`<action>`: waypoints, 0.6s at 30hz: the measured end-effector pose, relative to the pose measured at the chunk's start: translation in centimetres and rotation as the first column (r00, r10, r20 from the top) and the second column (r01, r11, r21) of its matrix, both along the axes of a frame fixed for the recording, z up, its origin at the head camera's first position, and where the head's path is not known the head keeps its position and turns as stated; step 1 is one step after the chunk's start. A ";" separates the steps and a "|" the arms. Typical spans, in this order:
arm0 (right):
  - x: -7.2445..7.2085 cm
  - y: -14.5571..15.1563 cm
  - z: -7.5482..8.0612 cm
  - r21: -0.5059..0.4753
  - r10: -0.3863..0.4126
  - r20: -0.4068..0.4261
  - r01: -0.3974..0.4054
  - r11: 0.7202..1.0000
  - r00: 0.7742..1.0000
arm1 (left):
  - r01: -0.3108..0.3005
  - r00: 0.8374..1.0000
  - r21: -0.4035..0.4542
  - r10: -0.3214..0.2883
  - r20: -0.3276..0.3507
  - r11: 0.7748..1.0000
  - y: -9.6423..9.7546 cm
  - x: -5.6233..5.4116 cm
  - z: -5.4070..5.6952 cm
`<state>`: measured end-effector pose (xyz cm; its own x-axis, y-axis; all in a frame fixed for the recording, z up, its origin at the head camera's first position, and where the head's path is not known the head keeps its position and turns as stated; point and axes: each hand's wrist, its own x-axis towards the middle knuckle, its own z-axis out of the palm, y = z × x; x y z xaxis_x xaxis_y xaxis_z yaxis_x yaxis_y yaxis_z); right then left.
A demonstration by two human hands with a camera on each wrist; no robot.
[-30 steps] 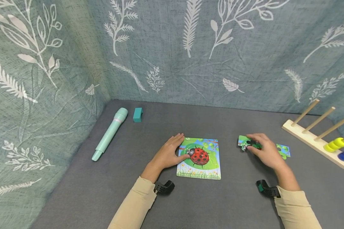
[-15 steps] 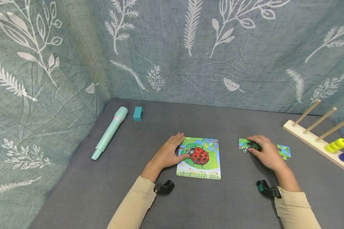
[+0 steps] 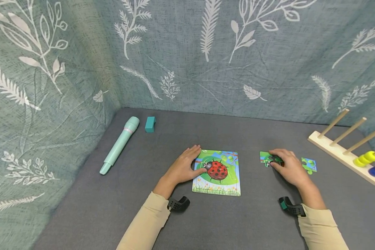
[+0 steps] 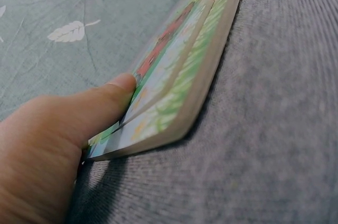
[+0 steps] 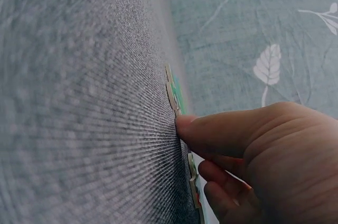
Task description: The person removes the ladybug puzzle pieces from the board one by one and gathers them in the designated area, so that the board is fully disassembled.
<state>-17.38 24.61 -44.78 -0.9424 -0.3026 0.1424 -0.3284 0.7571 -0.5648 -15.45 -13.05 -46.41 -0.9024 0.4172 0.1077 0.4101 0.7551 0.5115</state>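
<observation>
Shifting slightly nearer, the right hand (image 3: 288, 167) is pinching puzzle pieces (image 3: 264, 157), seemingly left unplaced; the left hand (image 3: 184, 167), wide, is touching the ladybug board (image 3: 220, 173).

The puzzle board (image 3: 218, 187) lies on the table (image 3: 225, 222) near its centre. The left hand (image 3: 184, 168) sits at the board's left edge, thumb on the upper face. To the right of the board, the right hand (image 3: 290, 168) is located between the left puzzle piece (image 3: 264, 156) and the right puzzle piece (image 3: 311, 164). The peg rack (image 3: 339, 155) stands at far right. At left lies the rod (image 3: 118, 147); the block (image 3: 150, 125) is right of its rear end. The curtain (image 3: 181, 80) hangs behind.
</observation>
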 end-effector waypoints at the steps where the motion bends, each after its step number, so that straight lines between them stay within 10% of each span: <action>1: 0.0 0.0 -0.1 0.002 -0.002 -0.003 0.002 1.000 1.000 | 0.001 1.000 0.001 -0.001 0.001 1.000 0.0 0.0 0.0; 18: 0.2 -0.6 0.7 -0.025 -0.021 0.061 0.022 0.999 0.998 | 0.015 1.000 0.037 -0.015 0.026 0.999 -0.1 0.1 0.2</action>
